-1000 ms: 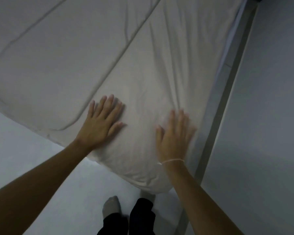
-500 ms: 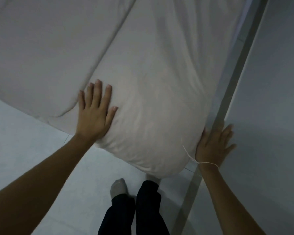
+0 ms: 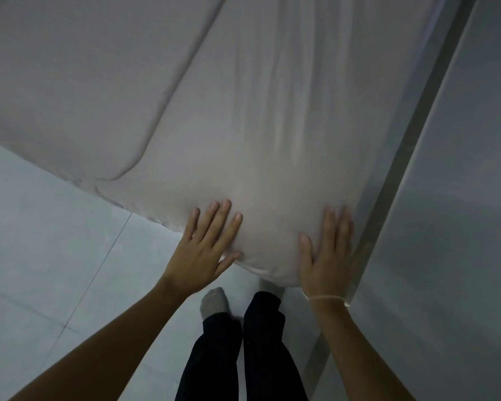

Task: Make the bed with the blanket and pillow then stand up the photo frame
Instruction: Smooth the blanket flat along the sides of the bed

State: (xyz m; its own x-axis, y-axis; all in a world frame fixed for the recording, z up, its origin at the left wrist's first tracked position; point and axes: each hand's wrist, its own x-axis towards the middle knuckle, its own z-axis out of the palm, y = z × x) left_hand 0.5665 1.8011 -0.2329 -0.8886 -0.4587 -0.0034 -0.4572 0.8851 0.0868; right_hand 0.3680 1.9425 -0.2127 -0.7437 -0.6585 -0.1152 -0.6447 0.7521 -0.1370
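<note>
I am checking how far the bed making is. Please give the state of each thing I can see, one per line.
pillow: lying on the bed, creased, pressed at its near end
blanket: spread flat beside the pillow
left hand: fingers straight, pressing the pillow
right hand: fingers straight, pressing the pillow
photo frame: not in view

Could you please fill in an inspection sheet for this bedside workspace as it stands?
Surface: bed covered by pale quilted blanket.
Job's things: pillow lies at the bed's near corner, beside the grey rail; photo frame not in view.
Clutter: nothing seen.
Hands: left hand and right hand both flat, fingers straight, pressing the pillow's near end.
Cables: nothing seen; a thin band circles the right wrist.
Surroundings: pale tiled floor, grey wall on the right.
</note>
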